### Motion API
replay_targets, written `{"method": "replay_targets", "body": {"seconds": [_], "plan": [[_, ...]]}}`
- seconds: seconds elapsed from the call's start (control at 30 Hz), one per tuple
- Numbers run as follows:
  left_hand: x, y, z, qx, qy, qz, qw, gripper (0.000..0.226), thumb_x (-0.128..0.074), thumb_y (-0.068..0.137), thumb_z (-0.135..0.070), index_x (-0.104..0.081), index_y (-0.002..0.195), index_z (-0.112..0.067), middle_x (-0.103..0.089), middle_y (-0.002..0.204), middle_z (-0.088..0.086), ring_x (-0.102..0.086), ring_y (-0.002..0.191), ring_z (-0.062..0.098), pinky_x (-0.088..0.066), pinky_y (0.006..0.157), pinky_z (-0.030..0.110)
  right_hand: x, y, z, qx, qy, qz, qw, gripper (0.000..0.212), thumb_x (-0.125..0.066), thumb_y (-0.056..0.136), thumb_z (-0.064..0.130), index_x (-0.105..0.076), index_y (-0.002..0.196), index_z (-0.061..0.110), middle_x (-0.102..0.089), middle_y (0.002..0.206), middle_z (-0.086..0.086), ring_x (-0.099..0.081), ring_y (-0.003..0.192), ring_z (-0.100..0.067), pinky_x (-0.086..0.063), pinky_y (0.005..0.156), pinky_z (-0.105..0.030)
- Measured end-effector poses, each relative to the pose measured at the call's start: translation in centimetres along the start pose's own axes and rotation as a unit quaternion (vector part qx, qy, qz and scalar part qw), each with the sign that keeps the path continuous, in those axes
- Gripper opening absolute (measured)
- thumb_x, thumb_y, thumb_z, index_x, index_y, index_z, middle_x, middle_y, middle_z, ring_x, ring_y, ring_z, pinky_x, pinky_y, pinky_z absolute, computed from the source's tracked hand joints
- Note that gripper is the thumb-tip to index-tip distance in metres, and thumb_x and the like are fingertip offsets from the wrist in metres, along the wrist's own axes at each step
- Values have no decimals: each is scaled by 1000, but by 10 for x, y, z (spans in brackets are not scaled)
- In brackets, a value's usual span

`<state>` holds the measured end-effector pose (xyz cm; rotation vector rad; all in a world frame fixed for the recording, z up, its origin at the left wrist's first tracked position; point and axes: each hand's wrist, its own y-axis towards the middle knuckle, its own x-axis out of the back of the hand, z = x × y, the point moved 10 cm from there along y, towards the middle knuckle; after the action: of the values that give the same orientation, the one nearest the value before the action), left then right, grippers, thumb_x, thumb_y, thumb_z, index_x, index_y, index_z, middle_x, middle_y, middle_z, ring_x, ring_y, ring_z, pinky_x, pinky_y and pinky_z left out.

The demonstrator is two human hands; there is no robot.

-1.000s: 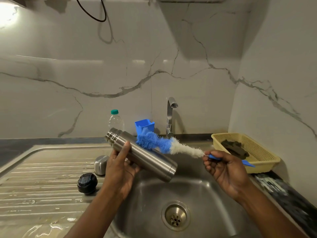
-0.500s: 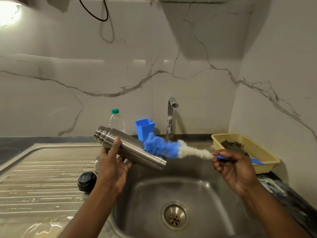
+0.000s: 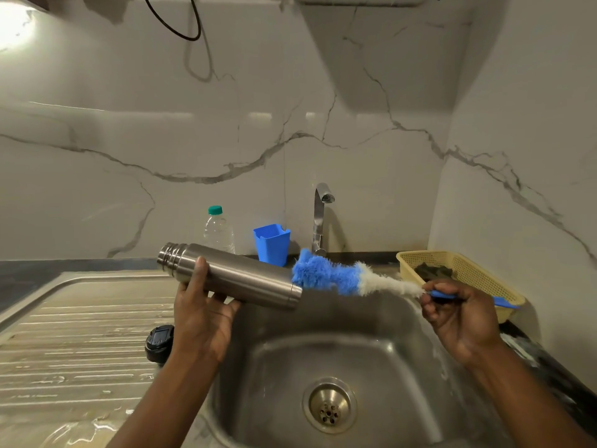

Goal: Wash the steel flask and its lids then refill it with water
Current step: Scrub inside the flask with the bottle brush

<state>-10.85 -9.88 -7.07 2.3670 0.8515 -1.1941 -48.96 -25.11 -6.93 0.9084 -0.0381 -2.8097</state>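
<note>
Steel flask (image 3: 235,276) is held almost level at the centre of the frame, above the left rim of the sink basin (image 3: 371,354), with its ridged end pointing to the upper left and its plain end to the lower right. It is gripped from below by the left hand (image 3: 200,321), whose fingers (image 3: 201,268) are curled round the body near the ridged end. A bottle brush (image 3: 326,274) with blue and white bristles is held by the right hand (image 3: 458,315) at centre right; its thin blue handle is pinched between curled fingers, and the handle's end sticks out to the right. The blue bristles are set against the upper edge of the flask's plain end.

A black lid (image 3: 158,342) is seen on the wet drainboard (image 3: 80,334) at lower left, partly hidden behind the left wrist. Along the marble wall behind, a clear plastic bottle (image 3: 219,232) with a green cap, a blue cup (image 3: 272,243) and a tap (image 3: 319,218) are lined up. At the right, a yellow basket (image 3: 468,265) is placed on the table, with something dark inside it.
</note>
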Motion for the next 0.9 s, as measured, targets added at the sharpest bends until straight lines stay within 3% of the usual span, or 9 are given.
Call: {"method": "replay_targets", "body": {"seconds": [0.13, 0.33, 0.47, 0.53, 0.6, 0.77, 0.9], "plan": [[1, -3, 11, 20, -4, -11, 1000, 55, -67, 99, -27, -51, 150, -15, -65, 142, 16, -70, 122, 32, -62, 88, 56, -12, -2, -20, -33, -24, 29, 999, 38, -46, 88, 2, -74, 62, 2, -62, 60, -14, -57, 49, -19, -48, 42, -22], [-2, 2, 8, 23, -19, 18, 999, 47, -64, 100, -30, -55, 144, -15, -64, 143, 17, -64, 129, 33, -52, 105, 62, 1, -2, -9, -34, 5, -17, 999, 25, -50, 79, 6, -70, 65, 1, -59, 59, -13, -54, 45, -15, -44, 39, -20], [-1, 1, 15, 36, -16, 16, 999, 37, -65, 100, -28, -60, 133, -13, -66, 137, 17, -62, 132, 35, -59, 96, 57, -15, -7, -35, -87, -5, 17, 996, 21, -48, 89, 5, -66, 81, -3, -62, 63, -15, -58, 48, -16, -49, 42, -21], [0, 1, 14, 30, -10, 14, 999, 38, -68, 96, -29, -60, 130, -14, -64, 134, 17, -60, 134, 36, -61, 93, 56, -28, -11, -36, -78, -23, 37, 996, 23, -49, 87, 3, -69, 80, -5, -64, 63, -16, -59, 49, -18, -51, 43, -23], [0, 2, 13, 26, -8, 13, 1000, 39, -69, 95, -31, -61, 129, -14, -65, 134, 16, -61, 134, 37, -57, 100, 59, -31, -11, -27, -51, -27, 41, 997, 25, -51, 80, 4, -73, 70, -4, -64, 62, -16, -58, 48, -19, -49, 42, -23], [0, 3, 9, 27, -24, 13, 999, 52, -65, 100, -32, -54, 146, -12, -64, 142, 18, -63, 131, 35, -46, 111, 65, -13, -7, -3, -16, 13, 10, 1000, 50, -41, 94, 0, -74, 56, 3, -63, 58, -12, -58, 46, -17, -49, 42, -20], [-4, -3, 14, 38, -19, 7, 999, 46, -65, 100, -33, -58, 140, -11, -68, 135, 17, -65, 128, 35, -60, 95, 57, -19, -7, -16, -34, 1, 22, 999, 32, -44, 95, 2, -68, 75, -3, -63, 62, -15, -60, 49, -17, -52, 43, -21]]}}
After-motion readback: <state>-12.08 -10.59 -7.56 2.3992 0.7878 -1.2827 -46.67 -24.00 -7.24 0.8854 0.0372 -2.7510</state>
